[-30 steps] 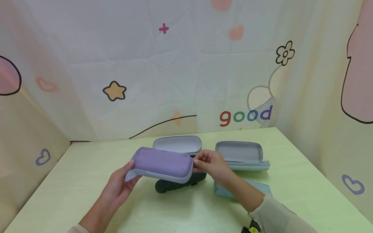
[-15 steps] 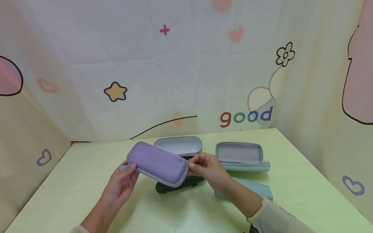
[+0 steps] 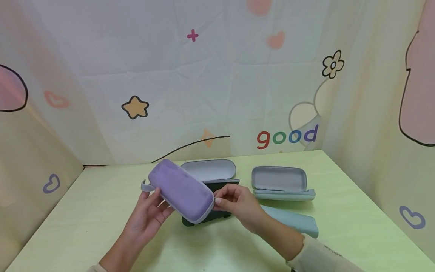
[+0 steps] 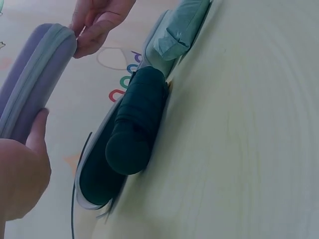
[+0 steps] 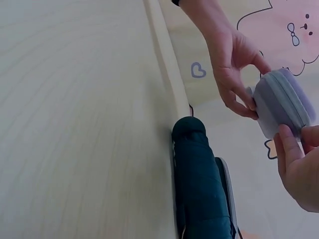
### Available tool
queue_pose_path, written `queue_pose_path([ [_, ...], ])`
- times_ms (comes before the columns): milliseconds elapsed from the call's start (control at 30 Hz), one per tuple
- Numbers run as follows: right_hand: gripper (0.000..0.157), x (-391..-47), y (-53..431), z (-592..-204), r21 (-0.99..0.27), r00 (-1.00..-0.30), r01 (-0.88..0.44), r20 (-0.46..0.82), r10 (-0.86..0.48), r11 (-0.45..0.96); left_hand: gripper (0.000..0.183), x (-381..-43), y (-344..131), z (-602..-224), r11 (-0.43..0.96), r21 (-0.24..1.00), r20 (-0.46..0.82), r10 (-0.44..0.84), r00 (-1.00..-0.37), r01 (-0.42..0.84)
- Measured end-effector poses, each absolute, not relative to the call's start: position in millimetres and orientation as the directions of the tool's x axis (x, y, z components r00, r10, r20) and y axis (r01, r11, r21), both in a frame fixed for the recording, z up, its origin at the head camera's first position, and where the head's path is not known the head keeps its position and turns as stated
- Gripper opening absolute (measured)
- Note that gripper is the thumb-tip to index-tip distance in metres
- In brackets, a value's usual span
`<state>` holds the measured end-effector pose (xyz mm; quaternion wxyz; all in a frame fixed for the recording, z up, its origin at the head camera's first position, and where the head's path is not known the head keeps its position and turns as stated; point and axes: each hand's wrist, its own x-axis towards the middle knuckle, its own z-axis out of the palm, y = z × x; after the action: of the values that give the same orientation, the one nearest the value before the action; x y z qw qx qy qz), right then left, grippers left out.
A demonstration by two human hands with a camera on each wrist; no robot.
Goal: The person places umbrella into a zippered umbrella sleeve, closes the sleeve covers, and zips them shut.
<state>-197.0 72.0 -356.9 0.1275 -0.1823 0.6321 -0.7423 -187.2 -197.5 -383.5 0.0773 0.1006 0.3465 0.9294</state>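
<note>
A closed purple zip case (image 3: pixel 181 190) is held in the air, its right end tilted downward. My left hand (image 3: pixel 146 215) holds it from below near the left end, thumb on the front edge, beside a grey loop strap (image 3: pixel 147 186). At the lower right end, my right hand (image 3: pixel 241 206) pinches the zip end between thumb and fingers; the zip pull itself is too small to make out. A pale zip band (image 4: pixel 37 74) runs along the case's side in the left wrist view. Behind and below it lies a dark green folded umbrella (image 4: pixel 142 107), partly hidden in the head view.
Behind the umbrella stands an opened dark case with a grey-lined lid (image 3: pixel 210 170). Farther right is an opened pale green case (image 3: pixel 279 178). A light teal folded item (image 3: pixel 292 221) lies in front of it, partly behind my right arm. A printed cloth surrounds the table (image 3: pixel 78 211).
The purple case has tilted, its right end swinging down and left while its left end rises. My right hand has moved left and down with it; the strap now shows more fully.
</note>
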Motion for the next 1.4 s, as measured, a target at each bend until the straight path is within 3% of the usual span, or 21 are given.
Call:
queue_pose_path([
  [233, 0.006, -190.8, 66.7, -358.8, -0.984, -0.893, -0.056, 0.125, -0.432, -0.168, 0.062, -184.3, -191.1, -381.8, -0.686, 0.723, 0.154, 0.283, -0.947, -0.088],
  [400, 0.008, -189.5, 65.7, -359.3, -0.988, -0.893, -0.097, 0.141, -0.426, -0.124, 0.052, -183.5, -184.7, -380.2, -0.633, 0.771, 0.094, 0.219, -0.971, -0.068],
  [533, 0.005, -187.2, 65.6, -363.0, -0.962, -0.890, -0.268, 0.229, -0.393, 0.046, 0.053, -181.2, -182.3, -379.3, -0.633, 0.770, 0.063, 0.206, -0.976, -0.084],
  [633, 0.008, -184.3, 65.0, -367.0, -0.894, -0.854, -0.422, 0.335, -0.398, 0.153, 0.065, -179.0, -182.2, -379.5, -0.631, 0.769, 0.070, 0.247, -0.967, -0.106],
  [733, 0.009, -181.4, 64.1, -369.7, -0.822, -0.786, -0.546, 0.439, -0.435, 0.158, 0.074, -178.4, -182.3, -379.1, -0.620, 0.776, 0.085, 0.289, -0.954, -0.119],
  [933, 0.010, -179.6, 65.1, -369.2, -0.655, -0.639, -0.735, 0.582, -0.503, 0.175, 0.075, -178.5, -182.4, -378.7, -0.614, 0.779, 0.084, 0.300, -0.950, -0.125],
  [1133, 0.013, -182.0, 67.9, -366.8, -0.554, -0.579, -0.800, 0.615, -0.535, 0.229, 0.073, -176.1, -182.4, -381.0, -0.607, 0.782, 0.083, 0.321, -0.943, -0.138],
  [1400, 0.014, -187.0, 70.0, -362.8, -0.533, -0.581, -0.805, 0.625, -0.521, 0.260, 0.075, -175.2, -180.4, -381.8, -0.591, 0.794, 0.092, 0.343, -0.935, -0.139],
])
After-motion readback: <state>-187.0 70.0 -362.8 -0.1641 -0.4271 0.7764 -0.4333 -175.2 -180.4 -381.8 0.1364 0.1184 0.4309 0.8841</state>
